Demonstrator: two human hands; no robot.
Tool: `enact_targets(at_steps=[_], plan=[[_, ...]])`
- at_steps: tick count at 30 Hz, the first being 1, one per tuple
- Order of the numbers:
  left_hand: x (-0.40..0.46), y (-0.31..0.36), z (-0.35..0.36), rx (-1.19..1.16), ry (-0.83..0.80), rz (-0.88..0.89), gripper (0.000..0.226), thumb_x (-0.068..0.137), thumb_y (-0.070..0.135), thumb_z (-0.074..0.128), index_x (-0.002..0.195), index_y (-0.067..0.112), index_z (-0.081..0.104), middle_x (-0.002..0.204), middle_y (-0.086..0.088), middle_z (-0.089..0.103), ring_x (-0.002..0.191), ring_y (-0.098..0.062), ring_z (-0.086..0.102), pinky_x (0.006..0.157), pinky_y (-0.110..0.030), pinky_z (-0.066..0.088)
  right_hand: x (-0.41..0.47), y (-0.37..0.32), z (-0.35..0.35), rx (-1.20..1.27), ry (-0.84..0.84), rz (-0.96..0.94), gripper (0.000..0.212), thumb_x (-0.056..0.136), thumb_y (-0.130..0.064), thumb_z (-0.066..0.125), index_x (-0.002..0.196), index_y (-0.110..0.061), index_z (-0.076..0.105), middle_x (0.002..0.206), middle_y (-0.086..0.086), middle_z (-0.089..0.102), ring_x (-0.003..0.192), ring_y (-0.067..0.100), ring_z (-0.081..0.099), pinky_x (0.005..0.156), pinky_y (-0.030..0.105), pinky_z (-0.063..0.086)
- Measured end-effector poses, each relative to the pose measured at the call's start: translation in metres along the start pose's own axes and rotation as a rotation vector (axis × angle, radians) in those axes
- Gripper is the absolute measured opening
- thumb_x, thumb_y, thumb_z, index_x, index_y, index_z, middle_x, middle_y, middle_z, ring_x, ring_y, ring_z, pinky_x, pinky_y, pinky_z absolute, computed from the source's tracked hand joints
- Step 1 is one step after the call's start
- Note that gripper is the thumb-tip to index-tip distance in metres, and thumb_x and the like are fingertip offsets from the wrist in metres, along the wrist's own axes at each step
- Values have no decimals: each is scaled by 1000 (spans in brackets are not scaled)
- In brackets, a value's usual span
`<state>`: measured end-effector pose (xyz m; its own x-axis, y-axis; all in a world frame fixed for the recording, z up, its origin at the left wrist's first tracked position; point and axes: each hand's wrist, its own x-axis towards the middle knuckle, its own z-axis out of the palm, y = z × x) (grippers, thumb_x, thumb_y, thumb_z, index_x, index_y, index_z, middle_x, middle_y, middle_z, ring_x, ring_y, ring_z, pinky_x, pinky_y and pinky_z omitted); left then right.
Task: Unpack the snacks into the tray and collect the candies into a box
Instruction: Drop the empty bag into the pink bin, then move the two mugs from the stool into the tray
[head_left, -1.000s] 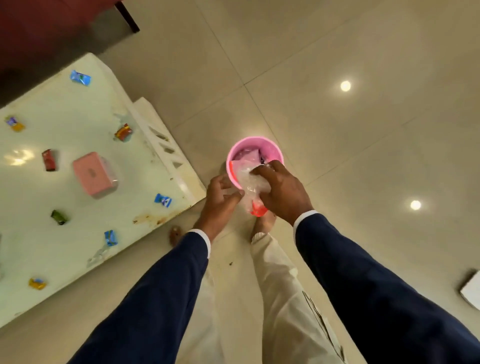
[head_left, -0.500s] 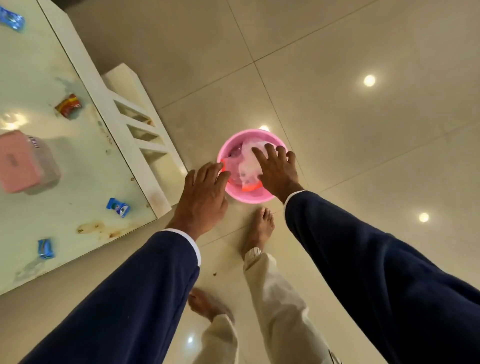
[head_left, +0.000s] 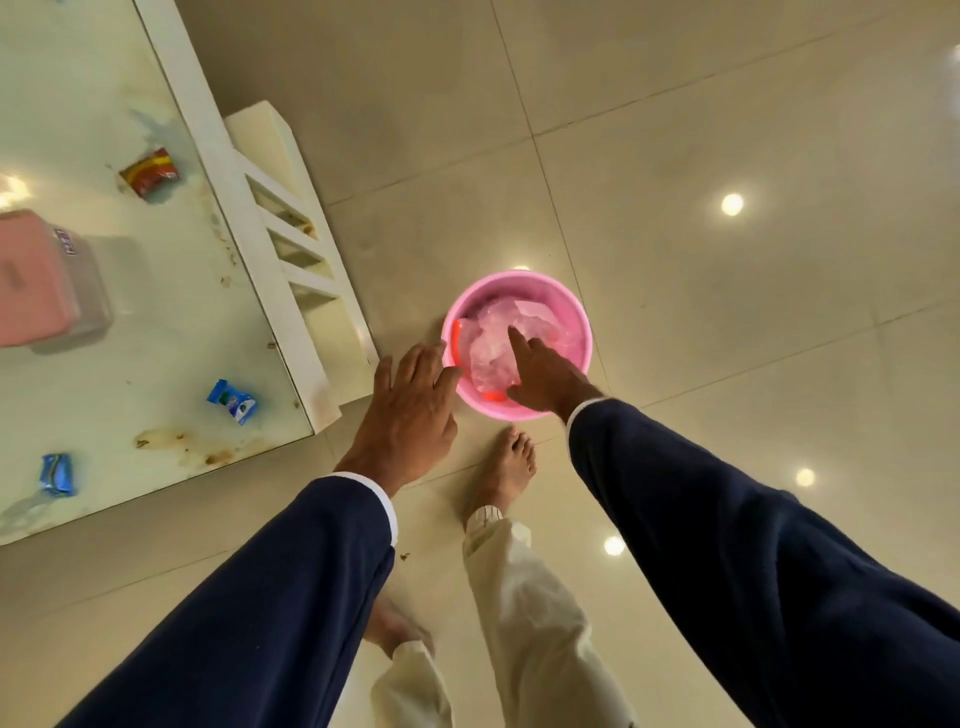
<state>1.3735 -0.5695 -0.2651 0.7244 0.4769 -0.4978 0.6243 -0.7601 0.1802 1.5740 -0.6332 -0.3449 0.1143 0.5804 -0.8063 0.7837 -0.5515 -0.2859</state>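
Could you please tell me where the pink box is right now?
In the head view, the pink box sits on the white table at the far left edge, below the red-and-yellow candy.

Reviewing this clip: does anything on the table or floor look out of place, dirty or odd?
Yes. The white table has brown stains near its front edge, and wrapped candies lie scattered, including a red candy and blue candy. Crumpled clear plastic bags fill the pink bin, where the right hand reaches.
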Motion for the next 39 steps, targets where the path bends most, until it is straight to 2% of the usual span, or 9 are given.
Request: enact_targets(at_steps=[3,7,12,16,22,26,29,35,39], plan=[[-21,-7,-23,-56,66,-43,56,80,24,69,133,13,52,153,-19,43,143,-38,38,112,-62,33,-49,-23,-13,-132,240,-82,81,87,-48,68,150,-11,32,144,20,47,124,40,54,101,52,48],[-74,-16,-75,-17,92,-105,83,86,42,59,157,13,29,167,-21,9,155,-38,10,121,-61,16,-117,-73,-32,-244,412,-274,91,84,-53,71,154,-11,33,157,21,37,142,42,40,115,64,29],[-175,-41,-157,21,160,-219,89,90,52,53,161,12,16,168,-21,-6,156,-38,-4,121,-62,11,-207,-180,-79,-312,532,-437,86,91,-63,52,157,-13,28,165,16,24,151,37,26,119,65,21],[-264,-67,-209,30,245,-332,88,93,57,48,161,11,15,168,-21,-5,155,-38,-5,121,-63,8,-276,-271,-110,-331,554,-555,84,94,-66,36,158,-14,25,166,14,21,153,35,22,119,64,21],[-408,-118,-248,69,391,-521,83,99,60,31,161,11,10,167,-21,-8,155,-39,-7,121,-63,7,-363,-391,-102,-491,642,-727,86,94,-68,39,158,-13,25,166,15,22,152,34,24,120,62,21],[-499,-149,-241,92,449,-616,83,99,61,30,161,11,8,167,-22,-11,155,-40,-7,121,-62,9,-401,-466,-75,-597,647,-822,86,95,-66,40,159,-14,19,168,14,14,155,33,16,122,62,14],[-557,-173,-229,92,474,-702,83,99,63,29,162,13,7,167,-21,-11,155,-40,-7,121,-62,10,-419,-521,-49,-648,621,-873,84,95,-65,41,159,-15,19,167,13,16,154,34,19,122,62,14],[-635,-227,-201,20,448,-845,81,100,61,34,161,13,13,168,-19,-7,155,-41,-3,120,-65,11,-428,-613,-10,-703,550,-944,80,96,-65,31,158,-17,22,167,11,20,153,34,22,120,65,13],[-664,-269,-186,-37,417,-911,80,98,62,37,161,16,16,169,-17,-3,155,-42,1,120,-65,11,-412,-667,6,-736,499,-981,77,98,-63,38,159,-18,21,167,10,18,153,34,21,121,65,9]])
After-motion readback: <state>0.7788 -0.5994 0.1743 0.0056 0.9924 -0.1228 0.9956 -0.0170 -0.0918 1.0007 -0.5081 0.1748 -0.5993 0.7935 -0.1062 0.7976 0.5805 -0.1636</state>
